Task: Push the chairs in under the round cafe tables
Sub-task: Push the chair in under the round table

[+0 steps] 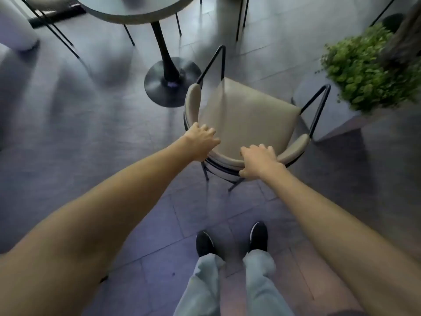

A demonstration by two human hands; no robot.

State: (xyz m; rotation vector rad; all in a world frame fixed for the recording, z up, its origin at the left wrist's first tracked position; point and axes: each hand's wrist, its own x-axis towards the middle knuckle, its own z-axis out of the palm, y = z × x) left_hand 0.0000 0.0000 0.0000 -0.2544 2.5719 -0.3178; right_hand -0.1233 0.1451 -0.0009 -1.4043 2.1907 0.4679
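A beige padded chair (246, 115) with a thin black metal frame stands in front of me, its curved backrest toward me. My left hand (200, 142) grips the left part of the backrest and my right hand (257, 163) grips its right part. A round grey cafe table (136, 10) on a black pedestal base (168, 85) stands beyond the chair, to the upper left. The chair's seat is outside the table top, to the right of the pedestal.
A leafy green plant (366, 67) in a grey planter (330, 119) stands close to the chair's right side. Black legs of other chairs (57, 30) show beyond the table. My feet (232, 238) are on the grey tiled floor behind the chair.
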